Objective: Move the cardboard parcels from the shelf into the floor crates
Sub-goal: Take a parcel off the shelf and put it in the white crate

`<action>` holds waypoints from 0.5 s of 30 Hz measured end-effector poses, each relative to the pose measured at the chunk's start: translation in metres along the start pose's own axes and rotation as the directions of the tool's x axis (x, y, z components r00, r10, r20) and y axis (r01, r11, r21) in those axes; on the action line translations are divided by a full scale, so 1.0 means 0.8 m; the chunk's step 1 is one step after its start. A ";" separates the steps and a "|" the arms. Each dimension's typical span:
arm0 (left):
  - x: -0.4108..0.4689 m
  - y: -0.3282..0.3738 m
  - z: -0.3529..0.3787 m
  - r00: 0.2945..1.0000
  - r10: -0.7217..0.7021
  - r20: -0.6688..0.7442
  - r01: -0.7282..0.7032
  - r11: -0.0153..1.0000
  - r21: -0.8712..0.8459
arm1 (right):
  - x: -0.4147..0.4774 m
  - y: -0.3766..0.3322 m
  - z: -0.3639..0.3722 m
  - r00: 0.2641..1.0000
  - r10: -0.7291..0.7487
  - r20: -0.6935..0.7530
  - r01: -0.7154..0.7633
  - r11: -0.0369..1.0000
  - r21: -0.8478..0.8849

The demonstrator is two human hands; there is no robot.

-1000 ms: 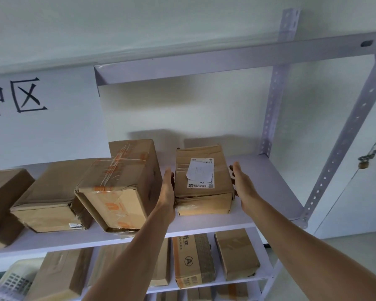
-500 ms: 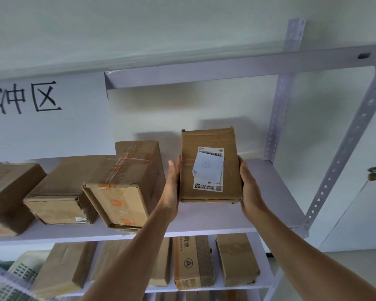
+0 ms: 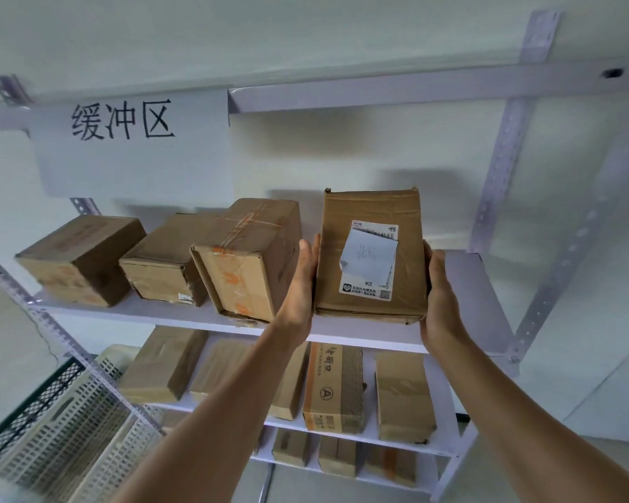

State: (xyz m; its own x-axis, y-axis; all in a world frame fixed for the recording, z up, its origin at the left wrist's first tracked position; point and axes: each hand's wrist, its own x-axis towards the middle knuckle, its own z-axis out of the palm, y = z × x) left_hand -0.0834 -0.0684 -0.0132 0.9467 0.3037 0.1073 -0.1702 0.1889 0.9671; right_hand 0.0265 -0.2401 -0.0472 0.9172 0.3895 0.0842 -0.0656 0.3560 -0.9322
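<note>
A flat cardboard parcel (image 3: pixel 371 208) with a white shipping label and a loose paper note is tipped up on end, its label face toward me, just above the right end of the white shelf board (image 3: pixel 465 285). My left hand (image 3: pixel 300 281) grips its left side and my right hand (image 3: pixel 440 295) grips its right side; the fingers behind it are hidden. A white perforated floor crate (image 3: pixel 69 448) and a dark mesh crate (image 3: pixel 26 412) show at lower left.
Three more parcels stand on the same shelf to the left, the nearest a taped box (image 3: pixel 247 263) close to my left hand. Lower shelves hold several parcels (image 3: pixel 333 386). A paper sign (image 3: pixel 124 147) hangs above; metal uprights (image 3: pixel 502 157) frame the right side.
The parcel lay flat on the shelf with my hands at its sides; now it is lifted and tipped upright between them. My view has swung left, bringing the sign and crates in.
</note>
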 end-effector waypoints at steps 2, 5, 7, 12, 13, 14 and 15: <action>-0.015 0.008 0.002 1.000 0.021 -0.011 -0.021 1.000 -0.003 | -0.013 -0.007 0.006 1.000 -0.013 0.008 0.013 1.000 -0.004; -0.039 0.023 0.002 0.999 0.027 -0.025 -0.028 0.999 -0.015 | -0.031 -0.019 0.018 1.000 -0.025 0.019 0.025 0.999 -0.023; -0.053 0.029 -0.004 0.997 0.044 -0.056 -0.044 0.999 0.004 | -0.046 -0.028 0.028 1.000 -0.025 0.017 0.025 0.999 -0.023; -0.096 0.053 -0.027 0.992 0.077 -0.101 -0.071 0.996 0.060 | -0.090 -0.045 0.068 0.999 -0.005 0.035 0.006 0.999 -0.044; -0.108 0.058 -0.034 0.991 0.087 -0.099 -0.081 0.995 0.065 | -0.100 -0.046 0.078 0.999 0.001 0.040 0.001 0.999 -0.052; -0.121 0.063 -0.042 0.991 0.101 -0.090 -0.095 0.993 0.065 | -0.111 -0.047 0.087 0.999 0.004 0.048 -0.001 0.998 -0.056; -0.135 0.069 -0.051 0.990 0.113 -0.079 -0.109 0.992 0.056 | -0.122 -0.048 0.098 0.999 0.003 0.055 0.000 0.998 -0.058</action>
State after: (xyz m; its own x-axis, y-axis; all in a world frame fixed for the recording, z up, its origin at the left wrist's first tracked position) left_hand -0.2060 -0.0527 0.0190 0.8969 0.3955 0.1977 -0.2567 0.1016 0.9611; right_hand -0.0917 -0.2250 0.0079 0.8942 0.4364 0.1003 -0.0428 0.3062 -0.9510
